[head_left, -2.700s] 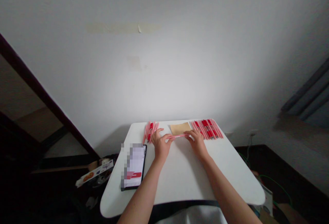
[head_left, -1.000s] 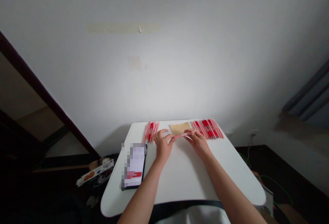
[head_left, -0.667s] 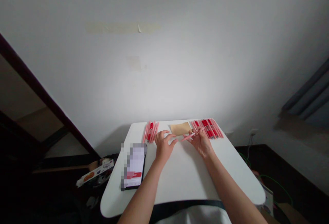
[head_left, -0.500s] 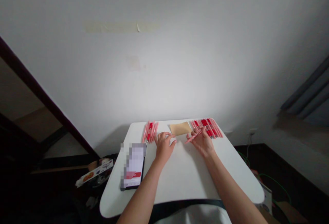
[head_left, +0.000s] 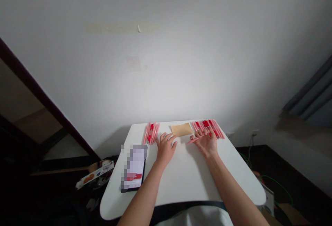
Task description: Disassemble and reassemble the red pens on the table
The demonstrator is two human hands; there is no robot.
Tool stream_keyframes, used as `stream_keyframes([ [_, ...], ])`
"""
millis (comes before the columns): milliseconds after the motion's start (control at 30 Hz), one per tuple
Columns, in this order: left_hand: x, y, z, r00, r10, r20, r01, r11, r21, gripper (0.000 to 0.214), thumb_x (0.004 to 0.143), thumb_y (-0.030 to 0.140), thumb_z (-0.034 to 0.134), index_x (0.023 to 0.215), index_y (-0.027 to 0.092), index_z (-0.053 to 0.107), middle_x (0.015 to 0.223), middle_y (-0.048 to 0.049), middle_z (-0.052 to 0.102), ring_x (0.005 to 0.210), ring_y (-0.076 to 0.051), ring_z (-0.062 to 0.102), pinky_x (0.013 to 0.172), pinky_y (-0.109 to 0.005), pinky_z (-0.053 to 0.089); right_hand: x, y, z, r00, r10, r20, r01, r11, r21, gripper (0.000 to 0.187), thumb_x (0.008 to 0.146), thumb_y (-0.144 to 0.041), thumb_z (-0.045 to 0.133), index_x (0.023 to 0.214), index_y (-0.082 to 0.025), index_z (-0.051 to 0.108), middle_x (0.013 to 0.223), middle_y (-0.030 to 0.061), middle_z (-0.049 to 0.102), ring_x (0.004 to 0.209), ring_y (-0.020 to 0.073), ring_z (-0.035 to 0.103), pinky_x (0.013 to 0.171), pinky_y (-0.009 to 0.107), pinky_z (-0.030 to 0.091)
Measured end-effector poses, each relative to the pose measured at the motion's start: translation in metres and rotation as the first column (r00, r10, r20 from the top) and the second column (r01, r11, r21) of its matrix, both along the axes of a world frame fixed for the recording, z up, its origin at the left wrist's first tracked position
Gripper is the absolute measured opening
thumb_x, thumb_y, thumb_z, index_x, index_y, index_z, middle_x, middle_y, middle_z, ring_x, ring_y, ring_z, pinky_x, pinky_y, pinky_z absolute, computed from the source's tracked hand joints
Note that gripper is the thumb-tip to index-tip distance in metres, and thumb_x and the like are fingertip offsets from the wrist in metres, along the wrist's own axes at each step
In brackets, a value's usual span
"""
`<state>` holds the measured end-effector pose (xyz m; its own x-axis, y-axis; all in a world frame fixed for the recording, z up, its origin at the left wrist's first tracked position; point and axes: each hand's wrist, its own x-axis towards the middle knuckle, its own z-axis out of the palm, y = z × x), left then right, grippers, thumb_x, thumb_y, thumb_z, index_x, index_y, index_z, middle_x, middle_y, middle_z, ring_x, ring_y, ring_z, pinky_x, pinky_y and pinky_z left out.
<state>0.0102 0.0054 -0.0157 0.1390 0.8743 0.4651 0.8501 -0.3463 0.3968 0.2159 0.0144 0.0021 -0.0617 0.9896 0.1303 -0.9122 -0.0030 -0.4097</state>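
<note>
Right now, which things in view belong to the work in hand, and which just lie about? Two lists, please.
Belonging, it seems:
pink pen, held in the right hand
left pen group, near the open left hand
right pen group, beyond the right hand

Lying about, probably:
phone on the table
tan sheet between the pen groups
printed package, left of the table

A domestic room is indicated; its exact use cannot be determined. A plain white wall is marked by a yellowish strip. The left side is bounded by a dark red frame; grey, curtain-like folds are seen at the right. A wall socket is fitted low down. A small, round-cornered counter is placed at the wall, and cardboard is seen near the dark floor.
</note>
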Motion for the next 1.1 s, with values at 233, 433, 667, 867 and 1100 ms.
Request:
stream_keyframes([
  [233,0.0001,0.0005,-0.0014,0.999,-0.022,0.047,0.022,1.0,0.011,0.029,0.083,0.022,0.057,0.11,0.03,0.066,0.113,-0.0026,0.068,0.122,-0.025,0.046,0.105,-0.051,0.029,-0.0007,0.0026,-0.0034,1.0,-0.018,0.009,0.018,1.0,0.0,0.032,0.081,-0.041,0.058,0.06,-0.021,0.044,0.059,-0.0065,0.044,0.056,0.0101,0.042,0.074,0.041,0.05],
  [433,-0.0007,0.0023,-0.004,0.998,-0.041,0.052,0.041,0.999,-0.003,0.029,0.084,0.02,0.056,0.11,0.03,0.065,0.113,-0.0018,0.069,0.123,-0.025,0.046,0.107,-0.052,0.026,-0.0027,-0.0005,0.0004,0.999,0.006,-0.047,-0.006,1.0,-0.003,0.04,0.082,-0.057,0.056,0.064,-0.022,0.047,0.061,-0.0063,0.046,0.056,0.0104,0.043,0.077,0.042,0.049],
  [667,-0.0009,0.002,-0.0034,0.998,-0.041,0.043,0.042,0.999,-0.024,0.03,0.084,0.02,0.056,0.11,0.028,0.065,0.114,-0.002,0.069,0.122,-0.026,0.047,0.106,-0.053,0.026,-0.0007,-0.0022,0.0014,0.999,0.015,-0.031,-0.015,1.0,-0.002,0.031,0.082,-0.043,0.056,0.061,-0.022,0.047,0.061,-0.0062,0.045,0.057,0.0107,0.043,0.081,0.045,0.048],
  [867,-0.0013,0.0017,-0.0029,0.998,-0.042,0.052,0.043,0.999,-0.016,0.029,0.084,0.02,0.056,0.11,0.028,0.065,0.113,-0.0018,0.069,0.122,-0.026,0.047,0.106,-0.052,0.026,0.0008,-0.0001,-0.0024,1.0,0.0,-0.005,0.0,1.0,0.012,0.032,0.081,-0.047,0.056,0.062,-0.023,0.049,0.062,-0.0059,0.047,0.058,0.0108,0.045,0.083,0.046,0.048],
  [1100,-0.0009,0.0021,-0.0016,0.997,-0.041,0.059,0.04,0.999,0.024,0.027,0.083,0.018,0.056,0.106,0.027,0.067,0.111,-0.0029,0.069,0.121,-0.025,0.048,0.106,-0.052,0.028,-0.0021,-0.003,0.0009,1.0,0.016,0.002,-0.016,1.0,0.002,0.036,0.081,-0.053,0.055,0.064,-0.023,0.051,0.062,-0.0052,0.047,0.058,0.0112,0.045,0.083,0.048,0.049],
])
